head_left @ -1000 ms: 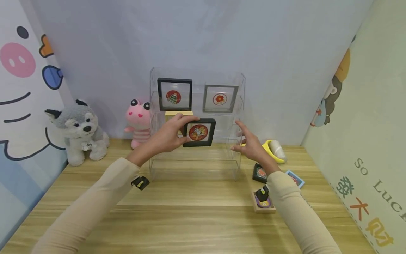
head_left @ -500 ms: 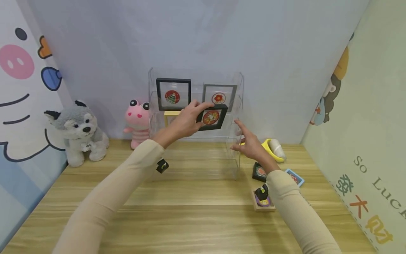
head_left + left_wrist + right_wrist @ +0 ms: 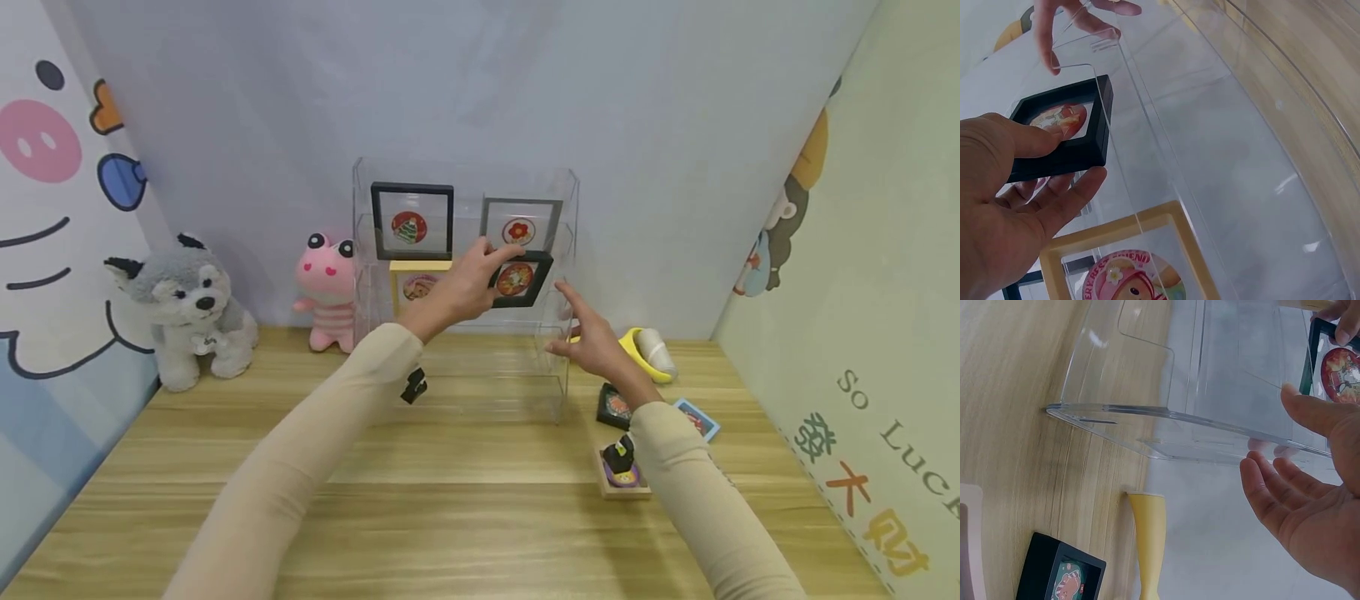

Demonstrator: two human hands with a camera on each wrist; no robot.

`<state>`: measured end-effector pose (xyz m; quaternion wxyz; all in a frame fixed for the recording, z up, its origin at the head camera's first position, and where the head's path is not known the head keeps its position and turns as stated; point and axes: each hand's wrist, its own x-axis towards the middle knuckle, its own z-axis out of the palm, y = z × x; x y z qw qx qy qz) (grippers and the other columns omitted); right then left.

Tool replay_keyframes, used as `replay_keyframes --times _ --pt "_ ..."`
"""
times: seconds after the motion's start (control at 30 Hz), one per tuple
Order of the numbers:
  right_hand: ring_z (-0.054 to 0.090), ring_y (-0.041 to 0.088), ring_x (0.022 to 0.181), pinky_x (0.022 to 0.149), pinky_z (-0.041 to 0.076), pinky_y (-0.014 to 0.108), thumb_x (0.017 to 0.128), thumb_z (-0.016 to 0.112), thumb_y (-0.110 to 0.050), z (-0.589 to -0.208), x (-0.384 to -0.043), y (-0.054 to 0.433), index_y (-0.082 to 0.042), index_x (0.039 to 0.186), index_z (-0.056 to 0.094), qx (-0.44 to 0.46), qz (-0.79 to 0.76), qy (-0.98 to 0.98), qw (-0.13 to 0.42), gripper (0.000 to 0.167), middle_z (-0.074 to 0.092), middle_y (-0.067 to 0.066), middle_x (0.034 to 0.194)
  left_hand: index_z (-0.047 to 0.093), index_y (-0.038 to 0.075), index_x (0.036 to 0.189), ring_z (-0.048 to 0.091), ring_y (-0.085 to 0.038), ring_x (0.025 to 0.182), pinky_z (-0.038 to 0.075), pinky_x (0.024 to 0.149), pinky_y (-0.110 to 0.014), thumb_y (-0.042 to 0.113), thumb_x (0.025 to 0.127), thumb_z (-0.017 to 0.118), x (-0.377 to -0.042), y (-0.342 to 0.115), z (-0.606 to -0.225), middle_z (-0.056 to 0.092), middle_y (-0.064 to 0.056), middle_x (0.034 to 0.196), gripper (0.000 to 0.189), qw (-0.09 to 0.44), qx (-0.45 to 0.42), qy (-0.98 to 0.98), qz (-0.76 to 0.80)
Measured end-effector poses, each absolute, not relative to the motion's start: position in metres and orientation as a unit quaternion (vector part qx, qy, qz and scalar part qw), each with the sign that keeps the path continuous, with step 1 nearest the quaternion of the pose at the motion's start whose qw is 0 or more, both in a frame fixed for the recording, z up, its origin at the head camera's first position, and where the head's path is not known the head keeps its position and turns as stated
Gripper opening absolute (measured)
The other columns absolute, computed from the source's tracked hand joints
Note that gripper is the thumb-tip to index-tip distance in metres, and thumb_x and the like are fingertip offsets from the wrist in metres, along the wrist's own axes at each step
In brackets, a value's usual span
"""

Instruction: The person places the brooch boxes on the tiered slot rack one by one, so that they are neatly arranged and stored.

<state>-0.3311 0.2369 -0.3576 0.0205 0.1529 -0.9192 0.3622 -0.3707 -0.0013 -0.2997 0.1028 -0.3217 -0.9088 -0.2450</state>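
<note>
Fingers of the left hand (image 3: 468, 287) pinch a black frame (image 3: 519, 280), best squared to the stand (image 3: 1172, 414); the right hand (image 3: 597, 338) is loosely spread.

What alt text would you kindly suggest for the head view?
A person's left hand holds a black picture frame at a transparent display rack, the right hand near its right side. The rack holds a tree-print frame, a flower-print frame and a yellow frame; a husky plush sits at left.
</note>
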Motion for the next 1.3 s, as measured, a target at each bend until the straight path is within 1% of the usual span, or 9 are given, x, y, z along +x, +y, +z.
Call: replay_keyframes --times 0.13,0.27,0.5,0.6,0.83,1.0,1.13,1.23,1.3 --pt "0.065 0.045 0.108 0.082 0.057 0.051 0.088 0.075 -0.008 -0.358 -0.332 0.237 -0.021 0.160 0.015 0.154 0.359 -0.920 0.022 0.095 0.048 0.031 0.139 0.042 0.023 0.151 0.051 -0.024 0.079 0.050 0.067 -0.035 -0.001 0.094 0.062 -0.371 0.003 -0.301 0.046 -0.019 0.121 0.065 0.103 -0.315 -0.911 -0.244" --pt "0.065 0.044 0.108 0.082 0.057 0.052 0.089 0.075 -0.009 -0.359 -0.332 0.237 -0.019 0.160 0.014 0.157 0.355 -0.921 0.023 0.094 0.048 0.030 0.139 0.042 0.023 0.151 0.048 -0.023 0.072 0.045 0.061 -0.033 -0.004 0.095 0.058 -0.372 0.005 -0.303 0.046 -0.018 0.120 0.064 0.110 -0.304 -0.914 -0.244" --pt "0.065 0.045 0.107 0.082 0.057 0.051 0.089 0.075 -0.009 -0.359 -0.330 0.237 -0.021 0.161 0.014 0.158 0.358 -0.920 0.026 0.095 0.048 0.031 0.138 0.045 0.023 0.148 0.045 -0.021 0.070 0.040 0.058 -0.031 -0.005 0.093 0.058 -0.375 0.009 -0.305 0.048 -0.016 0.117 0.063 0.108 -0.276 -0.919 -0.261" --pt "0.065 0.045 0.107 0.082 0.057 0.051 0.088 0.075 -0.009 -0.359 -0.330 0.237 -0.020 0.160 0.014 0.159 0.358 -0.920 0.027 0.095 0.049 0.031 0.138 0.046 0.022 0.148 0.044 -0.021 0.065 0.038 0.055 -0.030 -0.004 0.094 0.056 -0.375 0.010 -0.304 0.048 -0.016 0.117 0.060 0.100 -0.263 -0.922 -0.266" --pt "0.065 0.045 0.107 0.082 0.057 0.051 0.088 0.076 -0.008 -0.358 -0.330 0.237 -0.018 0.160 0.015 0.158 0.357 -0.920 0.029 0.095 0.049 0.030 0.137 0.051 0.016 0.145 0.044 -0.021 0.070 0.040 0.058 -0.030 -0.003 0.095 0.056 -0.374 0.011 -0.302 0.050 -0.016 0.117 0.053 0.098 -0.245 -0.925 -0.272" --pt "0.065 0.046 0.107 0.082 0.058 0.051 0.088 0.075 -0.008 -0.359 -0.331 0.238 -0.017 0.160 0.015 0.161 0.361 -0.918 0.028 0.095 0.048 0.031 0.138 0.050 0.014 0.145 0.045 -0.021 0.069 0.040 0.058 -0.030 -0.005 0.095 0.055 -0.371 0.010 -0.300 0.048 -0.016 0.118 0.055 0.093 -0.244 -0.924 -0.280" --pt "0.065 0.045 0.108 0.083 0.057 0.051 0.088 0.075 -0.009 -0.360 -0.331 0.237 -0.017 0.160 0.014 0.162 0.360 -0.919 0.026 0.095 0.048 0.031 0.138 0.046 0.016 0.149 0.043 -0.020 0.065 0.039 0.056 -0.029 -0.007 0.092 0.057 -0.363 0.006 -0.292 0.044 -0.016 0.124 0.062 0.092 -0.245 -0.924 -0.277" --pt "0.065 0.045 0.107 0.083 0.057 0.052 0.088 0.075 -0.008 -0.358 -0.330 0.237 -0.017 0.160 0.014 0.162 0.358 -0.919 0.026 0.095 0.048 0.031 0.137 0.044 0.017 0.150 0.044 -0.021 0.068 0.039 0.058 -0.030 -0.006 0.091 0.060 -0.356 -0.002 -0.284 0.041 -0.017 0.131 0.065 0.119 -0.251 -0.922 -0.271" --pt "0.065 0.044 0.107 0.082 0.057 0.052 0.088 0.075 -0.008 -0.357 -0.329 0.237 -0.017 0.160 0.015 0.163 0.359 -0.919 0.028 0.095 0.048 0.031 0.137 0.046 0.016 0.148 0.051 -0.024 0.077 0.044 0.062 -0.033 -0.002 0.091 0.064 -0.351 -0.010 -0.278 0.042 -0.018 0.133 0.063 0.158 -0.262 -0.910 -0.279"
